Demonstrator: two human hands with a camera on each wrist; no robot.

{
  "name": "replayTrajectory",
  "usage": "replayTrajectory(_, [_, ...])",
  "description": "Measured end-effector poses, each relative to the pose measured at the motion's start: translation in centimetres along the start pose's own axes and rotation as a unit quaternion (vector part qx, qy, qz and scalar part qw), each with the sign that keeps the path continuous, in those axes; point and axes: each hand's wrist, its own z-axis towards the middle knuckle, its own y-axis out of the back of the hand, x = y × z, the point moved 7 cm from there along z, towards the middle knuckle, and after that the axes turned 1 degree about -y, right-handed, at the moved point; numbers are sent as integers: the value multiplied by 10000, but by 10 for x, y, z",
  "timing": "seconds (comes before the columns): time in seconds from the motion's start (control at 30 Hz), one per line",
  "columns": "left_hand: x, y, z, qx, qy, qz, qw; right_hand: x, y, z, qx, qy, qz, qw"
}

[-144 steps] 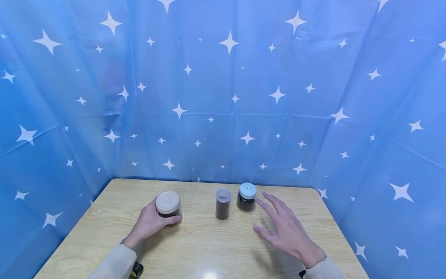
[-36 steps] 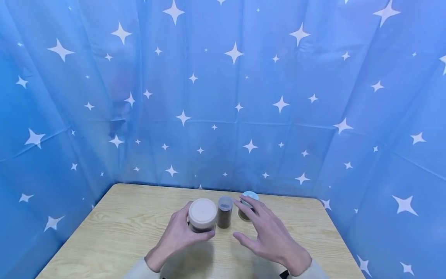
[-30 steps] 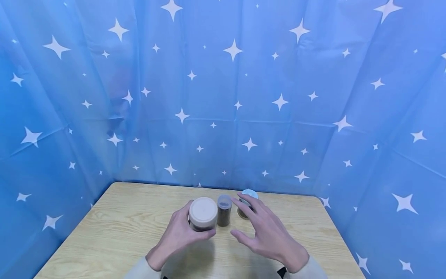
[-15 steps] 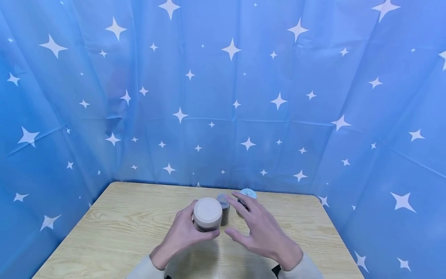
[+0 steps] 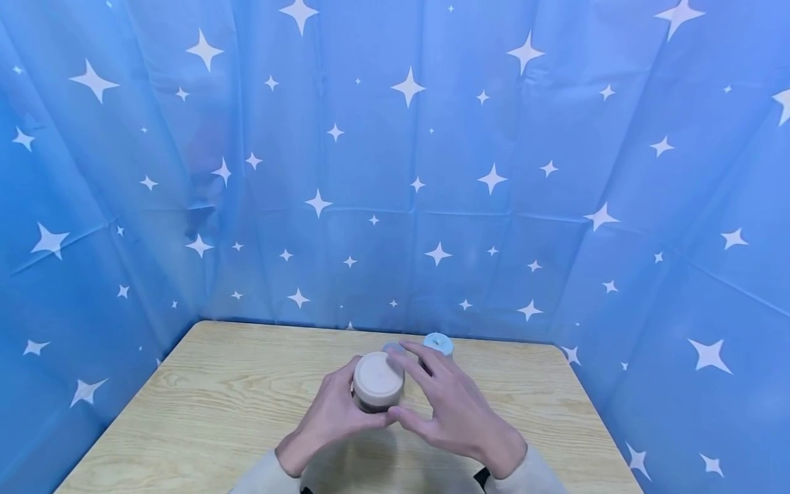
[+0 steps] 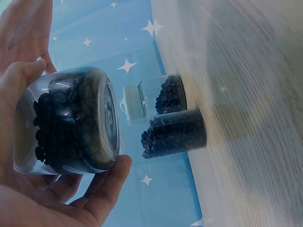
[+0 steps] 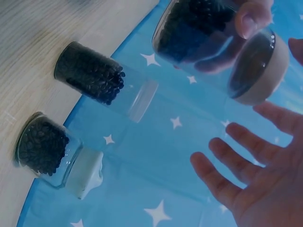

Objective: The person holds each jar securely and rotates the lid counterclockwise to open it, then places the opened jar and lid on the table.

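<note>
My left hand (image 5: 330, 415) grips a clear glass jar (image 6: 75, 123) of dark coffee beans, its fingers and thumb around the sides. The jar is held above the table and has a beige lid (image 5: 378, 379). My right hand (image 5: 453, 412) is at the lid's right side with fingers spread. In the right wrist view a fingertip of that hand (image 7: 255, 175) lies at the lid's edge; whether it touches, I cannot tell. Behind the held jar, a slim cylindrical jar (image 6: 175, 132) of beans stands upright, mostly hidden in the head view.
A small bean jar with a pale blue lid (image 5: 438, 343) stands beside the slim jar, partly behind my right hand. Both stand on the light wooden table (image 5: 247, 384). A blue star-patterned curtain (image 5: 370, 171) surrounds the table's back and sides.
My left hand has carried the beige-lidded jar from the table's left side to the middle, raised. My right hand has moved left, from beside the blue-lidded jar to the held jar's lid.
</note>
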Motion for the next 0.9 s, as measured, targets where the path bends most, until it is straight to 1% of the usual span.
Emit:
replayTrajectory(0.13, [-2, -4, 1, 50, 26, -21, 10000, 3, -1, 0, -44, 142, 0, 9999])
replayTrajectory(0.37, [-7, -7, 1, 46, -114, -48, 9999, 5, -4, 3, 59, 185, -21, 9998])
replayTrajectory(0.4, [-7, -8, 2, 55, -99, -75, 9999, 5, -5, 3, 81, 179, -21, 9998])
replayTrajectory(0.6, [-9, -12, 2, 107, -199, -105, 9997, 9, -6, 5, 96, 321, -66, 9994])
replayTrajectory(0.73, [-10, -15, 2, 172, -177, -98, 9996, 12, -7, 7, 61, 391, -91, 9992])
replayTrajectory(0.9, [-11, -18, 2, 195, -193, -54, 9996, 15, -9, 8, 107, 397, -137, 9991])
